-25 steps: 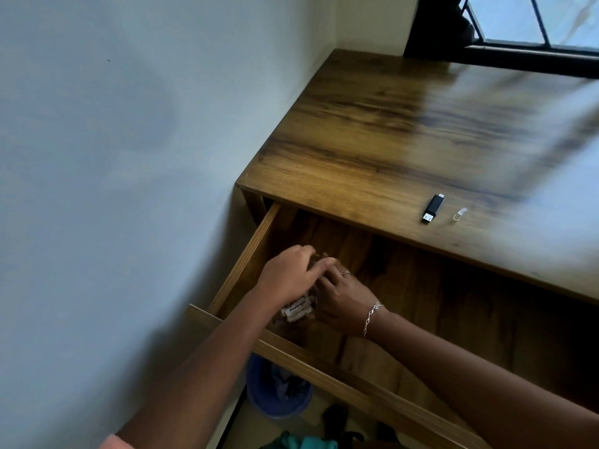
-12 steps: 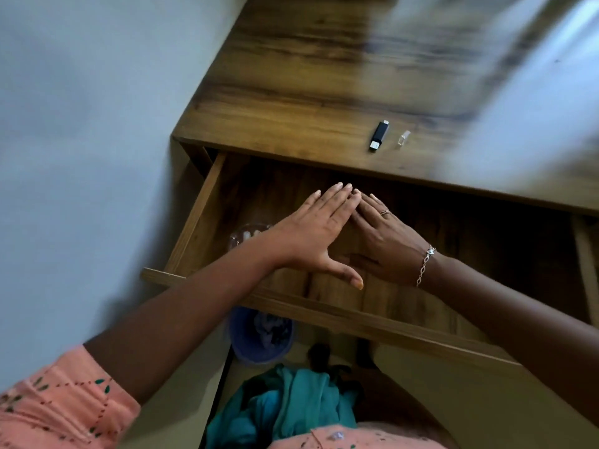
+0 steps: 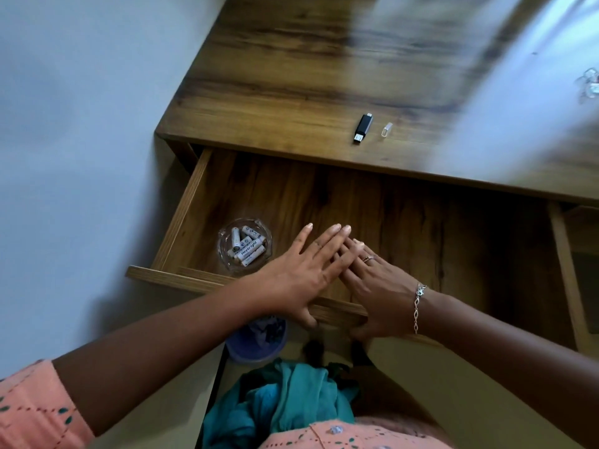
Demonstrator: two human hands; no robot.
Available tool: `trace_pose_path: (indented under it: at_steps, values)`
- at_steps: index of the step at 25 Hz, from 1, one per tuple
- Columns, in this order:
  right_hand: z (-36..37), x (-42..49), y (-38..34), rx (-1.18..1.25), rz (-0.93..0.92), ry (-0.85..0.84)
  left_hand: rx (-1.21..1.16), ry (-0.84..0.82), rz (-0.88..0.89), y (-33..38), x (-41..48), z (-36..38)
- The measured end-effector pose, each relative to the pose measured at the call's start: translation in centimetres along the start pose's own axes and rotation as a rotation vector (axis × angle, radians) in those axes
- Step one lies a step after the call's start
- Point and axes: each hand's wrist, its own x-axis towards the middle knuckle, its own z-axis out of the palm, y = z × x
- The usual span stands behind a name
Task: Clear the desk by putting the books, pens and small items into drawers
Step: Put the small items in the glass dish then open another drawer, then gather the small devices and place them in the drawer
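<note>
A wooden drawer point(image 3: 181, 209) stands pulled out under the desk top point(image 3: 291, 102). In its near left corner sits a small glass dish point(image 3: 227, 264) with several white batteries point(image 3: 249, 251). My left hand point(image 3: 301, 273) lies over the drawer's front edge with straight fingers, holding nothing. Beside it, my right hand point(image 3: 379, 293), with a ring and a bracelet, is flat too, its fingertips under the left hand's fingers. A black USB stick point(image 3: 362, 128) and its clear cap point(image 3: 386, 129) lie on the desk near the front edge.
A clear glassy item point(image 3: 588, 84) lies at the desk's far right edge, blurred. A pale wall point(image 3: 81, 124) runs along the left. Below the drawer stand a blue bin point(image 3: 256, 343) and teal cloth point(image 3: 285, 403). A second compartment point(image 3: 583, 241) shows at right.
Both hands let go of the glass dish with batteries, which now sits in the drawer. The hands have flattened and drawn back toward the drawer's front edge.
</note>
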Motion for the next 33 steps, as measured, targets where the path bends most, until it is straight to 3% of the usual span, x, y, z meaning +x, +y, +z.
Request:
trace_pose_path:
  at_steps: [3, 15, 23, 33]
  values:
    - [-0.4, -0.2, -0.4, -0.097, 0.041, 0.051, -0.024, 0.046, -0.041, -0.4, 0.0, 0.5]
    - [-2.0, 2.3, 5.3, -0.03, 0.31, 0.254, 0.089, 0.26, -0.286, -4.1, 4.5, -2.2]
    - [-4.5, 5.4, 10.4, -0.051, 0.52, 0.242, 0.146, 0.336, -0.476, -7.1, 9.4, -4.9]
    - [-4.6, 7.3, 12.9, -0.138, 0.487, 0.441, 0.136, 0.402, -0.564, -7.8, 12.7, -6.5]
